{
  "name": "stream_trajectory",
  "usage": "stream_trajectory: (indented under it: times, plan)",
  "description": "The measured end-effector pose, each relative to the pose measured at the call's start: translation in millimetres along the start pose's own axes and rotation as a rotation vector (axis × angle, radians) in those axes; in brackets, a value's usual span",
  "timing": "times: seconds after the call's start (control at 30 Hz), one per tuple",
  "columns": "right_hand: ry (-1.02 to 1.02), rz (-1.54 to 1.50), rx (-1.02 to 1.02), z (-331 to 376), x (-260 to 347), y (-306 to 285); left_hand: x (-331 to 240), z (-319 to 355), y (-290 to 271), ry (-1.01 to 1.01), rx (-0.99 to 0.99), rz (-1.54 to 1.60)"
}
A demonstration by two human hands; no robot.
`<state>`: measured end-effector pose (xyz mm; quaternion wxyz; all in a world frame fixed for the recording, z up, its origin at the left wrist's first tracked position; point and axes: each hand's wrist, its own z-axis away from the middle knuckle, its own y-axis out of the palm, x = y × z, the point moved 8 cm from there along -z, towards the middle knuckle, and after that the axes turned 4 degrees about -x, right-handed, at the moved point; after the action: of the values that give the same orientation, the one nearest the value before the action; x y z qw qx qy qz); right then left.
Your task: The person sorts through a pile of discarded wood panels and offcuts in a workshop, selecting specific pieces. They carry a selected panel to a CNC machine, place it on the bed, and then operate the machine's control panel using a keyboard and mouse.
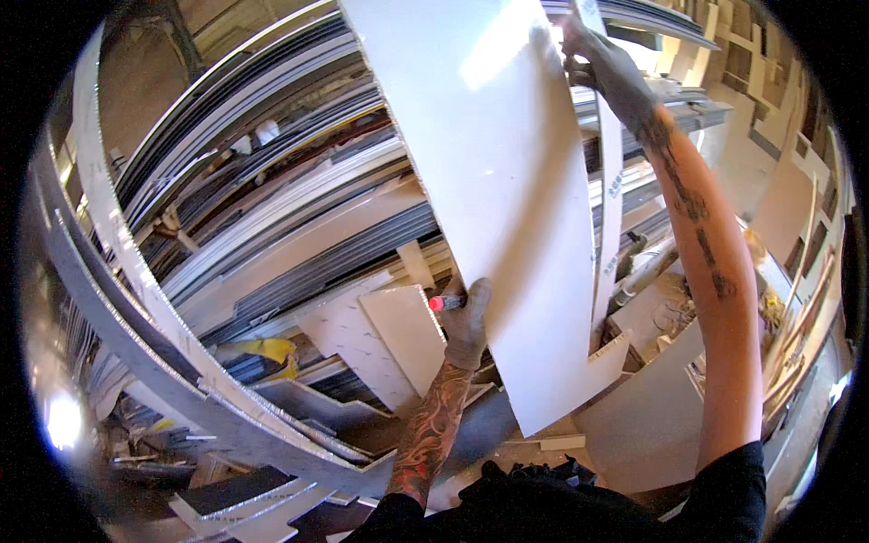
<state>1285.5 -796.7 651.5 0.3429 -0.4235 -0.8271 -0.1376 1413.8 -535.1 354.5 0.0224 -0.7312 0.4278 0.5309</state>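
A long white panel (507,199) stands tilted in front of me, its lower corner down near my body. My left hand (466,330), in a grey glove, is closed on the panel's left edge, the thumb lying on the white face. A small object with a red end (440,303), perhaps a marker, also sits in that hand. My right arm reaches far up, and my gloved right hand (611,72) is closed at the panel's upper right edge; its fingertips are partly lost in glare. Beside that edge runs a narrow white strip (611,181).
Stacked sheets and boards (299,217) fill a rack behind the panel. Long curved-looking grey boards (181,389) stand at left. Smaller white offcuts (412,330) lean by my left hand. Wooden strips (801,317) and a large grey sheet (647,416) lie to the right.
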Motion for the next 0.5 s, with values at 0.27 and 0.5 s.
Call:
stream_trajectory:
  times: [0.27,0.5]
  plan:
    - [0.623,-0.364,-0.295,278,-224,-39,-31,-18,-114,0.061,-0.231,-0.019]
    - [1.076,-0.245,-0.516,605,-332,-58,-79,-16,-130,0.12,-0.266,-0.134]
